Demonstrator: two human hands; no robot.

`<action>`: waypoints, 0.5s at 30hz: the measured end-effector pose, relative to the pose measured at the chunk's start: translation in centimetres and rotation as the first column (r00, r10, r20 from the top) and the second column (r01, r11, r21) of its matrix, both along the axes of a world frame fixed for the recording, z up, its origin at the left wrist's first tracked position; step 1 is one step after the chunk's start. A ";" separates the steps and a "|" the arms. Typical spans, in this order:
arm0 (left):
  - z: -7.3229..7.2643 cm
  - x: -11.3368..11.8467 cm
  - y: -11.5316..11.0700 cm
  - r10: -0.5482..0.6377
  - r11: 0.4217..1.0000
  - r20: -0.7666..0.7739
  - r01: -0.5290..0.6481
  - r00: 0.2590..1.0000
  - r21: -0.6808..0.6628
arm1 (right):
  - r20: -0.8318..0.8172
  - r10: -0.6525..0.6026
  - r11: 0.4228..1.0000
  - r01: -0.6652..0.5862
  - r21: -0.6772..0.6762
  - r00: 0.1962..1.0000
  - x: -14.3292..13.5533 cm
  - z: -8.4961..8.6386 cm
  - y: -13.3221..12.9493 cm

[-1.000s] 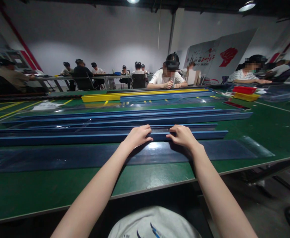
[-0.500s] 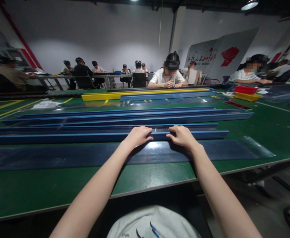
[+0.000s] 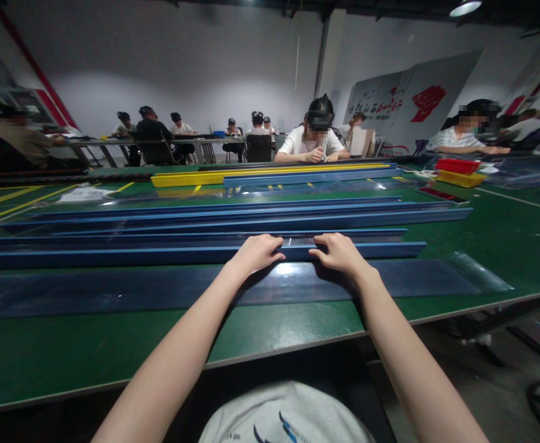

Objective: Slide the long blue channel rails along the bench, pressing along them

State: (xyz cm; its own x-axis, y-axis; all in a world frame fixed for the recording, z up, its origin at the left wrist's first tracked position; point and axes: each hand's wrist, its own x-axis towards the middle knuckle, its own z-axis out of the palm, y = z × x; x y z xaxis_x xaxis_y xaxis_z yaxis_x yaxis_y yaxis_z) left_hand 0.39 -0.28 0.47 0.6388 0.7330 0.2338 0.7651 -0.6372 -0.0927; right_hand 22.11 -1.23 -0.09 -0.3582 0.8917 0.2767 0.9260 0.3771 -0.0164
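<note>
A long blue plastic channel [image 3: 181, 253] with raised walls lies lengthwise across the table in front of me. My left hand [image 3: 259, 251] is on its near wall, thumb on my side and fingers curled over the edge into the channel. Just to the right, my right hand [image 3: 338, 251] grips the same wall in the same manner. A short stretch of the channel shows between the two hands. Nearer to me, beneath my wrists, a flat strip under clear film [image 3: 135, 289] lies on the table, its transparent end [image 3: 482, 274] reaching out at the right.
Beyond lie more blue channels [image 3: 366, 219], a yellow channel [image 3: 181, 179], and a red tray [image 3: 457, 166] above a yellow tray [image 3: 461, 179]. The green table [image 3: 279, 326] ends close to my body. Across it sits a co-worker [image 3: 292, 146]; others sit farther back.
Both my hands keep the same place and grip on the blue channel. The co-worker opposite has shifted a hand slightly.
</note>
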 end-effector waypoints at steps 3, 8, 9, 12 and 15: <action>0.0 0.0 0.0 0.015 1.000 -0.015 -0.015 1.000 0.007 | -0.001 -0.005 1.000 0.005 -0.011 1.000 0.0 0.0 0.0; -0.1 0.0 -0.1 0.050 0.999 -0.044 -0.050 0.998 0.016 | -0.007 0.002 1.000 -0.002 -0.012 1.000 0.0 0.0 0.1; -0.1 0.0 -0.1 0.053 0.999 -0.047 -0.052 0.998 0.015 | -0.010 0.004 1.000 -0.004 -0.011 1.000 0.0 -0.1 0.1; -0.1 0.1 -0.1 0.056 0.998 -0.049 -0.056 0.997 0.015 | -0.035 0.015 1.000 -0.015 -0.007 0.999 0.1 -0.2 0.3; -0.1 0.1 -0.1 0.054 0.998 -0.045 -0.054 0.997 0.015 | -0.078 0.035 0.999 -0.036 -0.006 0.996 0.2 -0.4 0.4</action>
State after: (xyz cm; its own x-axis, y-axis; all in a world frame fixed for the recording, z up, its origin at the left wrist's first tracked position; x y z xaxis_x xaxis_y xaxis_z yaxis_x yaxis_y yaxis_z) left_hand 0.46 -0.38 0.36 0.6085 0.7637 0.2156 0.7932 -0.5934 -0.1368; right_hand 22.32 -0.83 -0.51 -0.3670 0.8811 0.2982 0.9080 0.4091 -0.0911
